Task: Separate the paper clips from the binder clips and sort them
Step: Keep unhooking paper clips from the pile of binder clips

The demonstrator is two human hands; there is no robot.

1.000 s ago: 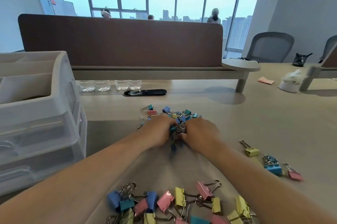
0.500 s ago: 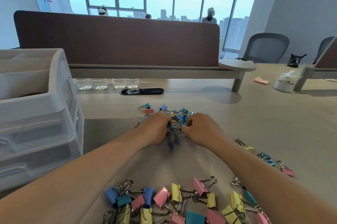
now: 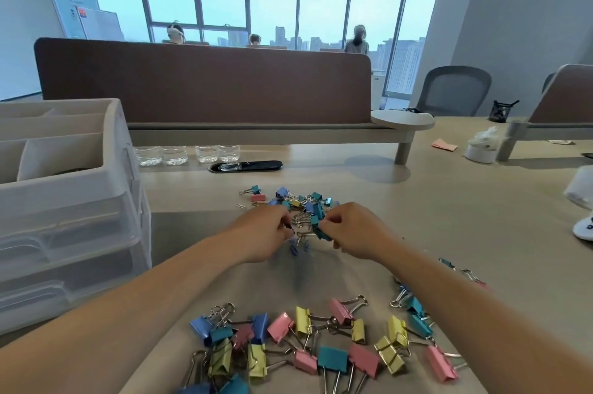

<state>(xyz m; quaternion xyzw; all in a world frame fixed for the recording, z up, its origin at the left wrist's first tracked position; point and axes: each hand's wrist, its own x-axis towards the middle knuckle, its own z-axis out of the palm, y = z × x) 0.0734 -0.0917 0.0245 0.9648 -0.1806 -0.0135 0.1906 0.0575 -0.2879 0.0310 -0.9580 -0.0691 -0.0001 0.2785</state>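
A mixed heap of small coloured binder clips and paper clips (image 3: 300, 202) lies mid-table. My left hand (image 3: 261, 233) and my right hand (image 3: 356, 234) meet at its near edge. The right hand pinches a tangled bunch of teal binder clips (image 3: 319, 222), lifted slightly off the table. The left hand's fingers are curled at the metal loops of that tangle; what they pinch is too small to tell. A spread of larger pink, yellow, blue and teal binder clips (image 3: 308, 342) lies near me. A lone paper clip (image 3: 241, 206) lies left of the heap.
A white drawer organiser (image 3: 64, 201) stands at the left. Water bottles (image 3: 187, 154) and a black tray (image 3: 245, 166) sit under the brown desk divider (image 3: 205, 82). More binder clips (image 3: 414, 307) lie beside my right forearm. A white object (image 3: 584, 228) is at the right edge.
My hands have pulled slightly apart, and the teal clip bunch now hangs between them, raised off the table. The camera has tilted up.
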